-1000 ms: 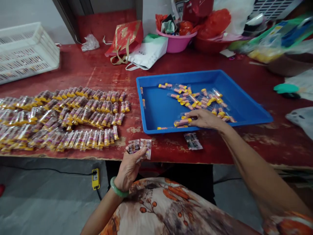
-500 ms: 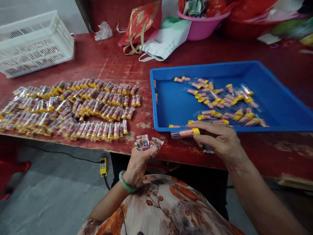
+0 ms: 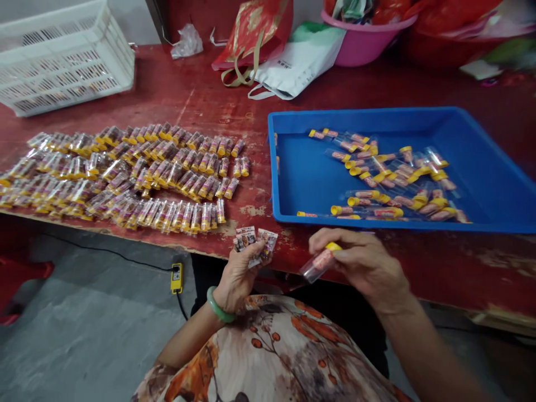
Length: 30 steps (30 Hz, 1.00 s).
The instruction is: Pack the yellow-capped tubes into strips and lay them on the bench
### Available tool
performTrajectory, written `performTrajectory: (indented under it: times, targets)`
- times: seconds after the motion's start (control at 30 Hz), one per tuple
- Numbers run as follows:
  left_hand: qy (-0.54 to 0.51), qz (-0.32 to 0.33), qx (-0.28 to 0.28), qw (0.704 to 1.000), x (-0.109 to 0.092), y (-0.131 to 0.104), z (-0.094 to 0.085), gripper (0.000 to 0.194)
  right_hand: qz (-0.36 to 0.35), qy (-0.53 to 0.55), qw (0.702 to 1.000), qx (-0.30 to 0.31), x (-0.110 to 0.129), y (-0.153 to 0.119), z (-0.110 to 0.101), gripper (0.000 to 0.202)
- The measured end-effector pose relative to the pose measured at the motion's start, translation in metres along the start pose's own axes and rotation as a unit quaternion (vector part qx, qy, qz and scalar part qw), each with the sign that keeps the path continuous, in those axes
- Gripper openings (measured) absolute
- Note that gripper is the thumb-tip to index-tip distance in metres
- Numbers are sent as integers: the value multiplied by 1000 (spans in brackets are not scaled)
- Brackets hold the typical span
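Observation:
Between the thumb and fingers of my right hand [image 3: 364, 262] is a clear plastic tube [image 3: 319, 264] with a yellow cap and pink contents, tilted with its clear end down toward my left hand. My left hand [image 3: 238, 273] is closed around several small printed packets [image 3: 253, 243], fanned out at its fingertips just off the table edge. Similar tubes [image 3: 377, 198] lie scattered in the blue tray [image 3: 305, 167] beyond my right hand. To the left, many filled tubes with yellow caps [image 3: 167, 167] lie in rows on the red table [image 3: 196, 109].
A white plastic crate [image 3: 67, 61] stands at the back left. Along the back are a crumpled plastic bag [image 3: 187, 42], a red bag [image 3: 259, 28], a white bag [image 3: 297, 64] and a pink basin [image 3: 360, 42]. A yellow power strip [image 3: 177, 278] is below the table edge.
My right hand has drawn the tube away from the tray's front edge, down toward me, and tipped its clear end downward. My left hand still grips the packets. The view has shifted slightly.

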<state>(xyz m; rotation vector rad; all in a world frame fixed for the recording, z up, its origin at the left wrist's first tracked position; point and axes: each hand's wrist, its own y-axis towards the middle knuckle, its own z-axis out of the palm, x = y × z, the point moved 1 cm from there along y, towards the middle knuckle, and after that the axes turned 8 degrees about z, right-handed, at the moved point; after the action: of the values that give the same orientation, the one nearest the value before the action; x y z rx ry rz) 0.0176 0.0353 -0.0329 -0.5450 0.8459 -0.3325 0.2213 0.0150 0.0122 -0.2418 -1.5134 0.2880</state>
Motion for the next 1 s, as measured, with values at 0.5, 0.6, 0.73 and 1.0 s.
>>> performTrajectory:
  times: [0.5,0.6,0.73,1.0]
  targets:
    - [142,30,112,983,-1,-9,-8,31,40,-165,983,63,-20,30,45,21]
    - [104,70,79,989,-8,-5,-9,34,-12,-188,982,21,-7,21,37,18]
    - [20,72,41,996,-15,-4,-7,38,-29,-129,991,-35,-13,-5,27,19]
    - [-43,25,-1,999,-7,-5,-11,28,-174,-70,981,-60,-42,-34,47,13]
